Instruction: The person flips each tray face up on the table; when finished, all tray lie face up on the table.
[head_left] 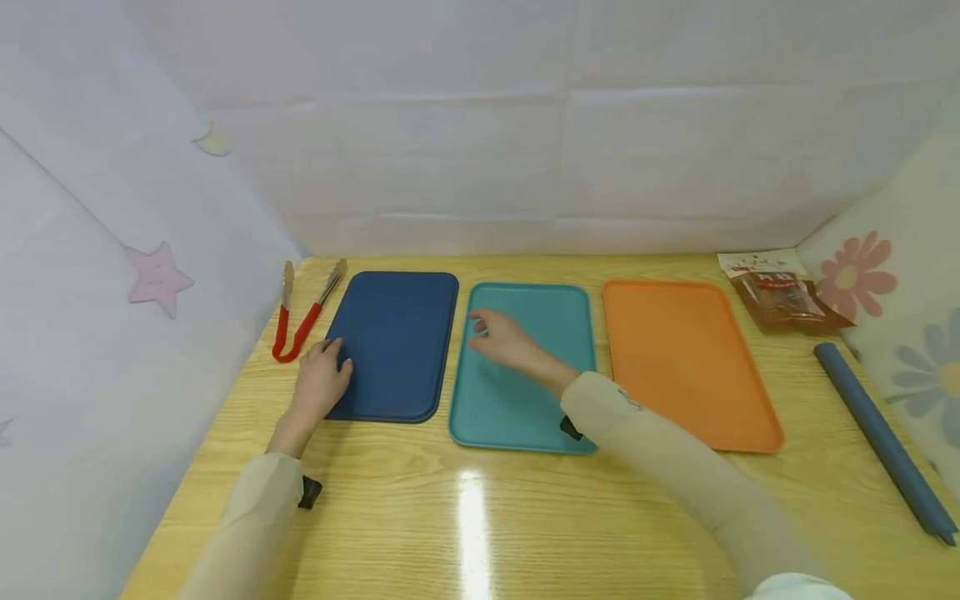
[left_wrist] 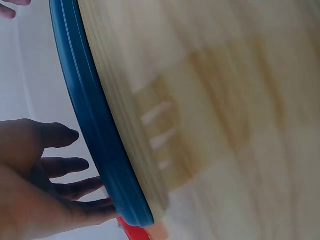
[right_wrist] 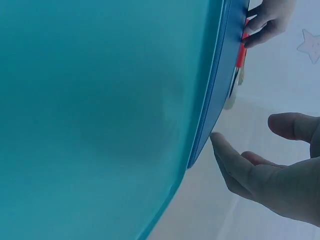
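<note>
My left hand is over the left edge of a navy blue tray, fingers relaxed and a little spread. Up close in the left wrist view, its fingertips come right beside the tray's thick blue rim. My right hand hovers above a teal tray, thumb and fingers loosely bent with a gap between them. Nothing is between its fingers in the right wrist view, where the teal tray fills the left side.
Red-handled tongs lie spread at the far left. On the right are an orange tray, a brown snack packet and a long grey-blue roll. Pale cloth walls border the wooden table.
</note>
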